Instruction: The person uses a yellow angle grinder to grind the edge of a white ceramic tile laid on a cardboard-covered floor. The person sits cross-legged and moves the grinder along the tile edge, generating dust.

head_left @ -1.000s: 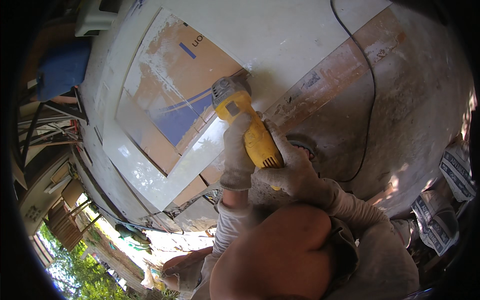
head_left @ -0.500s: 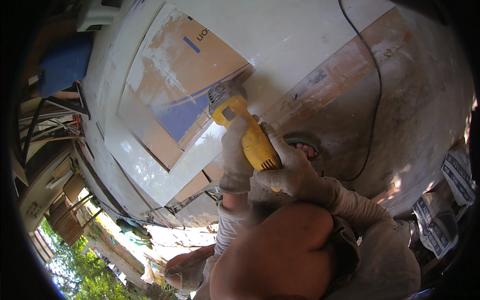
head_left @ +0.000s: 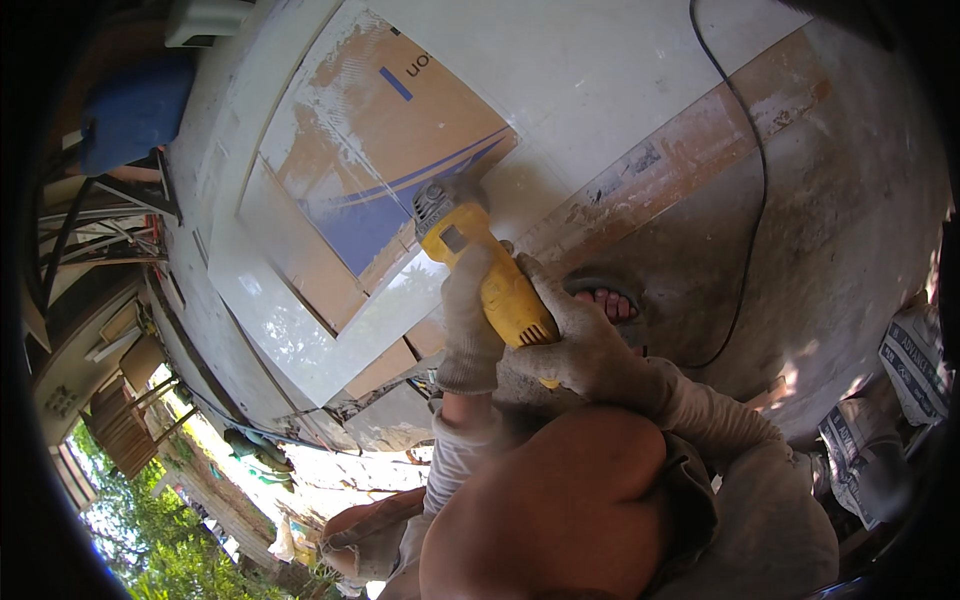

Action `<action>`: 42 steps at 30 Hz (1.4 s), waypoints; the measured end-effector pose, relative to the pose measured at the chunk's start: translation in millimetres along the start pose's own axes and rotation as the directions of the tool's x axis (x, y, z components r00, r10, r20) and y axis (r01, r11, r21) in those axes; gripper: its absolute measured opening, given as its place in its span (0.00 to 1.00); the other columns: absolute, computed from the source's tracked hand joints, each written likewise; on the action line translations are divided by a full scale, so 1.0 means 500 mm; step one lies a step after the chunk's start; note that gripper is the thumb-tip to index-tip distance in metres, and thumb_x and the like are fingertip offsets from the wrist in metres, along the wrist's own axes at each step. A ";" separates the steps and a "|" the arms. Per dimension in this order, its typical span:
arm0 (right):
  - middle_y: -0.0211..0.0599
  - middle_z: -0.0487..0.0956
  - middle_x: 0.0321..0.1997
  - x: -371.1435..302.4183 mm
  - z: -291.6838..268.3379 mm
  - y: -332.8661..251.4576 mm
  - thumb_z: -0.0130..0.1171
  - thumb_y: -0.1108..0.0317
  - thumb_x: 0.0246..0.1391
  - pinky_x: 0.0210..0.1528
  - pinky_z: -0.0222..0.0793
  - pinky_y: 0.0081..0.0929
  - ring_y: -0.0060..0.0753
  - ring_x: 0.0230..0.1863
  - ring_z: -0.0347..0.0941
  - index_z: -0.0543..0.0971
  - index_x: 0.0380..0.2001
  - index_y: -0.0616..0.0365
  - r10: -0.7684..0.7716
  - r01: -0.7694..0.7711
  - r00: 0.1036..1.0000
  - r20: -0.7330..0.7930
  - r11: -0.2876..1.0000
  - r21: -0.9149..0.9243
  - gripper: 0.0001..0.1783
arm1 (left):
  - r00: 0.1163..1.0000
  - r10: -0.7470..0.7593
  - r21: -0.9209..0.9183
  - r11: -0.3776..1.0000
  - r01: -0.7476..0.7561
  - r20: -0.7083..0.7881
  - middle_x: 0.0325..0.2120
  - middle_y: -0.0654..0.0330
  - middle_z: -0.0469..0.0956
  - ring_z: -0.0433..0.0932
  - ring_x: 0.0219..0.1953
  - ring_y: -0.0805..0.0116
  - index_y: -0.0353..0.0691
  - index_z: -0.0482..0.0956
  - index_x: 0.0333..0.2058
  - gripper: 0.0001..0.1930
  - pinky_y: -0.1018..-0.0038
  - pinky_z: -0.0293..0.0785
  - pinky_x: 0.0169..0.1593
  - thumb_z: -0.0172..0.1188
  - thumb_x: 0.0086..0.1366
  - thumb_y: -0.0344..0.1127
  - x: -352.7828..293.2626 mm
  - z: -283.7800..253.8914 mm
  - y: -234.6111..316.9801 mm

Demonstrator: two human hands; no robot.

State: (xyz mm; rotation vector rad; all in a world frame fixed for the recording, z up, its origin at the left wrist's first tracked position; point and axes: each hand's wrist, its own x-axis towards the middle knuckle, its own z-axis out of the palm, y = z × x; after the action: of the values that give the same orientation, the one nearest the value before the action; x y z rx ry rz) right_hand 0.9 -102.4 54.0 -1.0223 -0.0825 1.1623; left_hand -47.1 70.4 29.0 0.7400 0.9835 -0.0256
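A yellow angle grinder (head_left: pixel 514 300) with a grey gear head (head_left: pixel 447 203) is held in both of my gloved hands. My left hand (head_left: pixel 470 325) wraps around the body just behind the head. Farther back, my right hand (head_left: pixel 590 350) grips the rear of the body near its vents. The grinder's head sits low over a glossy white panel (head_left: pixel 470 60), beside a cut-out that bares printed brown cardboard (head_left: pixel 400 110). The disc is hidden beneath the head, so whether it touches the panel cannot be told.
A black cord (head_left: pixel 762 190) curves across the concrete floor at right. My bare toes (head_left: pixel 612 303) show beside my right hand. Printed bags (head_left: pixel 850 455) lie at lower right. A blue container (head_left: pixel 135 115) and metal frames stand at far left. A dusty brown strip (head_left: pixel 690 150) borders the panel.
The grinder's head has shifted slightly toward me and left, away from the cardboard's right corner. Both hands keep their hold. The whole view has moved a little.
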 end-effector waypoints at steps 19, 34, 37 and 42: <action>0.56 0.79 0.57 0.000 -0.003 -0.068 0.69 0.76 0.56 0.50 0.79 0.31 0.34 0.51 0.81 0.47 0.80 0.71 -0.408 0.345 0.911 0.052 0.687 -0.639 0.56 | 0.979 0.174 0.004 0.984 -0.176 0.105 0.44 0.55 0.83 0.86 0.41 0.65 0.33 0.76 0.56 0.27 0.67 0.87 0.49 0.69 0.69 0.48 -0.013 0.067 0.008; 0.39 0.78 0.57 -0.094 -0.009 -0.273 0.67 0.78 0.48 0.55 0.80 0.32 0.33 0.54 0.79 0.65 0.71 0.59 -0.038 -0.188 0.954 -0.297 0.695 -0.694 0.44 | 0.955 0.211 -0.097 0.976 -0.195 0.207 0.41 0.53 0.87 0.87 0.45 0.57 0.38 0.81 0.52 0.24 0.64 0.82 0.52 0.71 0.64 0.47 -0.078 0.277 -0.016; 0.38 0.79 0.57 -0.087 -0.001 -0.290 0.69 0.79 0.49 0.55 0.80 0.32 0.31 0.55 0.79 0.67 0.69 0.58 -0.049 -0.219 0.961 -0.272 0.466 -0.857 0.42 | 0.924 0.278 -0.075 0.960 -0.268 0.263 0.42 0.51 0.87 0.87 0.47 0.51 0.40 0.81 0.53 0.25 0.62 0.82 0.54 0.70 0.63 0.50 -0.087 0.266 -0.033; 0.34 0.79 0.60 -0.085 0.025 -0.303 0.69 0.77 0.49 0.56 0.80 0.33 0.32 0.56 0.80 0.70 0.68 0.57 0.113 -0.370 0.919 -0.377 0.574 -0.730 0.41 | 0.922 0.200 -0.080 0.980 -0.184 0.330 0.43 0.54 0.87 0.87 0.45 0.60 0.39 0.82 0.53 0.24 0.64 0.82 0.51 0.70 0.65 0.49 -0.087 0.259 -0.047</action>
State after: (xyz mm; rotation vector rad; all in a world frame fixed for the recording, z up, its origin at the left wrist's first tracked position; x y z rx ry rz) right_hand 83.7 -131.5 185.1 -2.0676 -0.2468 1.2244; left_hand 16.5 -35.3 92.6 0.7560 0.5794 0.0417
